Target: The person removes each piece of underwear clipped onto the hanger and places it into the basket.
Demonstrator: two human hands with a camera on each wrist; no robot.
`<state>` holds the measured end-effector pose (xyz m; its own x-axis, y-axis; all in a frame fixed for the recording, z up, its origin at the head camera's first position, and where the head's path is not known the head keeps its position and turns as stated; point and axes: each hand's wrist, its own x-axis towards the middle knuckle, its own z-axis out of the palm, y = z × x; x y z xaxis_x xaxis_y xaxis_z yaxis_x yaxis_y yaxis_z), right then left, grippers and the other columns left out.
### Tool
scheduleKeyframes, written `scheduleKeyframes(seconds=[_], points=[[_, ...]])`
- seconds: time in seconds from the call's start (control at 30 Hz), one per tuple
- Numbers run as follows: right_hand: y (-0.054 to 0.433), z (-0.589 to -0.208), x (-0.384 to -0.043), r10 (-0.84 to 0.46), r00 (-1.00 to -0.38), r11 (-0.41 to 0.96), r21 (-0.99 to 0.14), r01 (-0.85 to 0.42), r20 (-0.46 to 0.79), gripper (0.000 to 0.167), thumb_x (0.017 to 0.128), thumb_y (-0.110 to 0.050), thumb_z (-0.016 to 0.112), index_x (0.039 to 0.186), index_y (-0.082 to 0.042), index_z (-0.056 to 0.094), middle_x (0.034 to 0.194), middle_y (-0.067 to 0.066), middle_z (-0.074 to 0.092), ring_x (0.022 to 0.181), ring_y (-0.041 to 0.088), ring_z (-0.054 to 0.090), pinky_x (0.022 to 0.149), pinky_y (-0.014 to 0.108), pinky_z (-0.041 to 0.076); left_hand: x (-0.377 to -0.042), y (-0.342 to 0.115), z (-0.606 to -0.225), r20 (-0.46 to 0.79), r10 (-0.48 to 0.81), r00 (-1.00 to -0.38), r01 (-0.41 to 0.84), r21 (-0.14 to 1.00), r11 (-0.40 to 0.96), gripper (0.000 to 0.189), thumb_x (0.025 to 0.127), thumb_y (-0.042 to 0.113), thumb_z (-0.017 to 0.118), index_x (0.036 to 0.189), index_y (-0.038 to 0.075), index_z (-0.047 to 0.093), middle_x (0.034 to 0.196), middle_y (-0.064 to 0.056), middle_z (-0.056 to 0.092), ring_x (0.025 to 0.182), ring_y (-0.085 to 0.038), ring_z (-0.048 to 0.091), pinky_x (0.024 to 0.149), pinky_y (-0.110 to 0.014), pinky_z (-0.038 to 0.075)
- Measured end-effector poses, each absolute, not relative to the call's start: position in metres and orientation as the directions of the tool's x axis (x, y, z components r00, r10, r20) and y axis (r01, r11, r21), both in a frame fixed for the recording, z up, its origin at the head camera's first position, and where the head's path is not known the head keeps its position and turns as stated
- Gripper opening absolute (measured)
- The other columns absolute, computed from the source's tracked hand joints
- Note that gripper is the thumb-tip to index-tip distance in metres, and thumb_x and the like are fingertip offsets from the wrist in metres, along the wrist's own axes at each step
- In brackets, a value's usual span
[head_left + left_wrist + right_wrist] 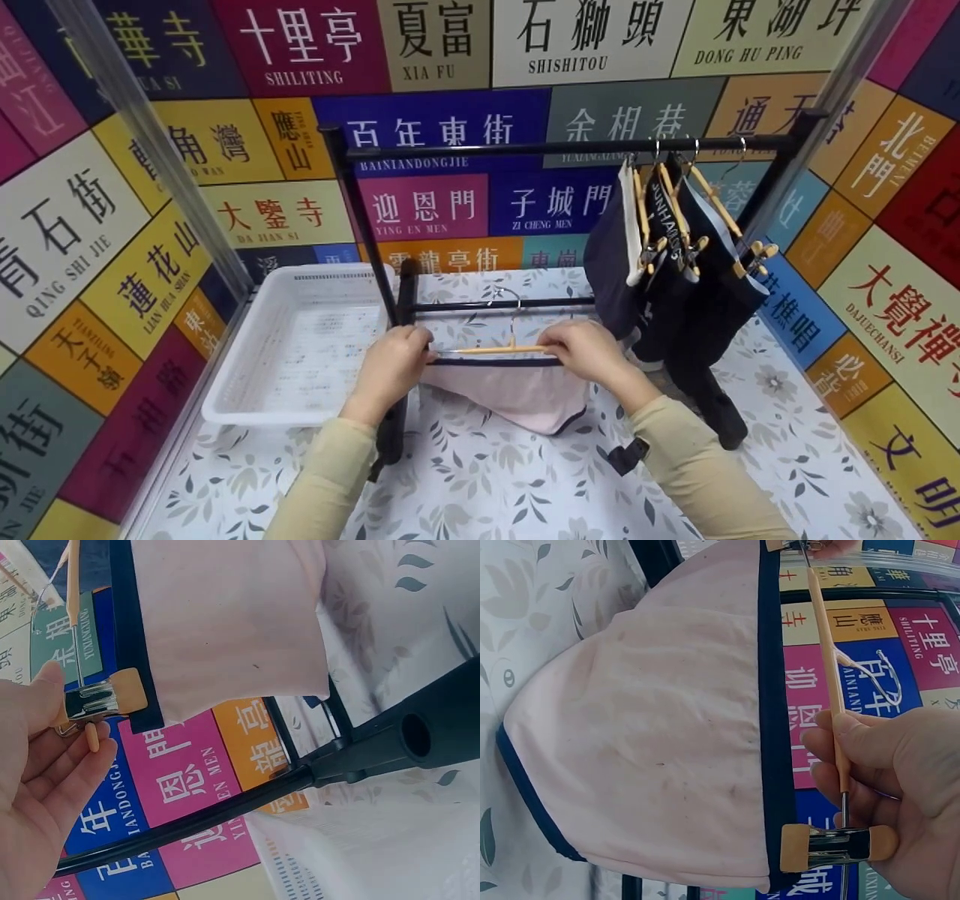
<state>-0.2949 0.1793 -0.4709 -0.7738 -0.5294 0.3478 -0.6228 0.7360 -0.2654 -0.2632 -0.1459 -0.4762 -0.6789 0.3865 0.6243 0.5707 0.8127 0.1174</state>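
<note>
Pale pink briefs point(517, 397) with a dark navy waistband hang spread out from a wooden clip hanger point(487, 349) with a metal hook. At the hanger's left end, my left hand point(394, 367) pinches the metal-and-wood clip point(94, 700), which bites the waistband corner. My right hand point(592, 356) grips the wooden bar near the other end, thumb on top and fingers behind. Beside that thumb, the right clip point(829, 846) sits on the waistband's other corner. Small dark specks dot the pink cloth in the right wrist view.
A black garment rack point(525, 148) stands ahead. Dark shorts point(611, 240) and other dark garments point(712, 315) hang from clip hangers at its right end. A white plastic basket point(262, 414) sits left of the rack on a leaf-patterned tabletop point(480, 487). Sign-covered walls enclose the table.
</note>
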Motion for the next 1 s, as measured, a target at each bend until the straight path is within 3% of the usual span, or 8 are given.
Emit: scheduleKeyframes(seconds=[0.23,1.0], points=[[0.177,-0.477,-0.296,-0.526,-0.77,0.735,-0.263,-0.626,0.363,0.006,0.087,-0.012,0.074,0.092,-0.014,0.077,0.091,0.0,0.074,0.087,0.022,0.069,0.082,0.042,0.053,-0.262,-0.147,-0.478,0.597,0.375,-0.709,0.565,0.162,0.809,0.019,0.079,0.01,0.082,0.09,0.004,0.068,0.08,-0.01,0.068,0.072,-0.03,0.064,0.066,-0.044,0.054],[0.168,-0.481,-0.295,-0.523,-0.772,0.732,-0.274,-0.624,0.362,0.007,0.086,-0.011,0.074,0.091,-0.014,0.077,0.091,0.0,0.074,0.088,0.024,0.069,0.083,0.044,0.051,-0.261,-0.155,-0.478,0.643,0.382,-0.664,0.604,0.16,0.78,0.017,0.076,0.009,0.084,0.084,0.006,0.069,0.074,-0.009,0.068,0.064,-0.027,0.061,0.059,-0.04,0.052]])
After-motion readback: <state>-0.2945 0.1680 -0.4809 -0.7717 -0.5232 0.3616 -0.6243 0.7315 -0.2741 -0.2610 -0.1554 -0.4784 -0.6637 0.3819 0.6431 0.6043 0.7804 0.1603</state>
